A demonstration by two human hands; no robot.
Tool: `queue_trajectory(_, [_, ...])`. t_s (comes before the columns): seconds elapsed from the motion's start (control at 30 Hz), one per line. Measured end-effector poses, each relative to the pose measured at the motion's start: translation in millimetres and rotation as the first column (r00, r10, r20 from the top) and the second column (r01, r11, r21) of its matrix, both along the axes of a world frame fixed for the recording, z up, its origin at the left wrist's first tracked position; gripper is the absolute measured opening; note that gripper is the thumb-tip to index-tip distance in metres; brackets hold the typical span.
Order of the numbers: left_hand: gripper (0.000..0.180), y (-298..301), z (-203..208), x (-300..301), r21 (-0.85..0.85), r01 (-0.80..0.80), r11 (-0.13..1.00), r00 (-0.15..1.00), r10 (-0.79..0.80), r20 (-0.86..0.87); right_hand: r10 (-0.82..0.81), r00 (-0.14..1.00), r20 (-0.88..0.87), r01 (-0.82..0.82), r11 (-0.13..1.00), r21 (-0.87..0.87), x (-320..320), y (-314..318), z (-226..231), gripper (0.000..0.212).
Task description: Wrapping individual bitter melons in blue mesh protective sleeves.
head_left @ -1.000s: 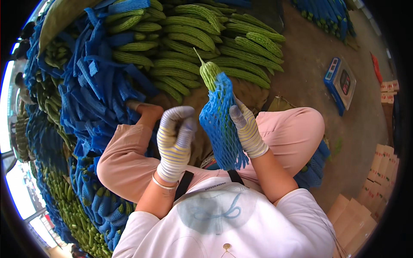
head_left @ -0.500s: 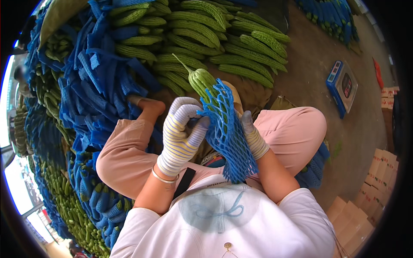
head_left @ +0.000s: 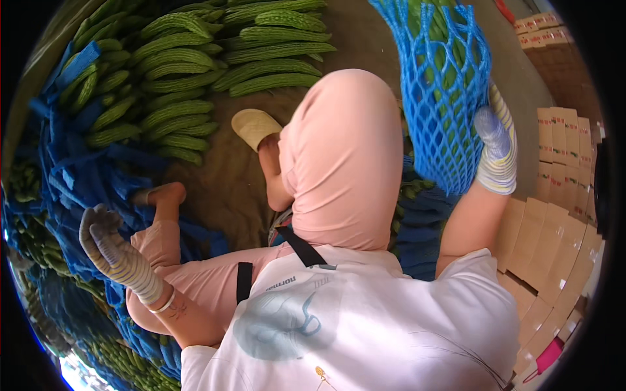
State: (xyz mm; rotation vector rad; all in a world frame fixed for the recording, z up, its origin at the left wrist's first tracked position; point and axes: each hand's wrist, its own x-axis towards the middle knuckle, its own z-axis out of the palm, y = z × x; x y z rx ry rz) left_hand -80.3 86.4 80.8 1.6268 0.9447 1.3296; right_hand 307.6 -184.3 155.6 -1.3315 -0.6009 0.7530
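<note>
At the upper right, my gloved right hand [head_left: 497,140] grips a bitter melon [head_left: 438,49] sleeved in a blue foam net [head_left: 450,124]. The net's lower part hangs past the wrist, and the melon's top is cut off by the picture's edge. My left hand [head_left: 120,254], in a striped glove with grey fingertips, is out at the left with nothing in it. Its fingers are loosely bent and apart from the thumb side. Closest to it lies a heap of blue foam nets [head_left: 72,189].
Rows of bare bitter melons [head_left: 176,78] lie on a brown cloth [head_left: 222,169] ahead. Sleeved bitter melons in blue nets [head_left: 427,225] lie beside my raised right knee [head_left: 345,156]. Stacks of brown cartons [head_left: 541,247] stand along the right.
The netted bitter melon has gone from between both hands over my lap to the upper right in my right hand. My left hand has let go and moved left. The view has turned right.
</note>
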Motion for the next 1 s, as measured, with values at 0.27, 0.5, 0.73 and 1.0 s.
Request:
queue_trajectory(0.27, [0.031,-12.2,-15.3,6.3,-0.004,0.068,0.998,0.957,-0.066,-0.283,0.52,0.812,0.265,0.049,0.393,-0.918,45.8,-89.5,-152.2,0.059])
queue_trajectory(0.5, [0.031,-21.9,-7.6,10.5,0.045,0.102,0.994,0.928,-0.079,-0.365,0.778,0.603,0.176,0.013,0.211,-0.977,-50.1,-91.5,-299.3,0.06])
queue_trajectory(0.73, [0.029,-30.0,-2.7,11.6,0.027,0.125,0.992,0.925,-0.107,-0.365,0.649,0.598,0.471,0.177,0.466,-0.867,-29.8,-80.2,-293.4,0.059])
queue_trajectory(1.0, [0.027,-37.2,11.5,2.1,0.064,0.161,0.985,0.896,-0.118,-0.428,0.731,0.6,0.326,0.219,0.242,-0.945,23.4,-71.3,-308.2,0.057])
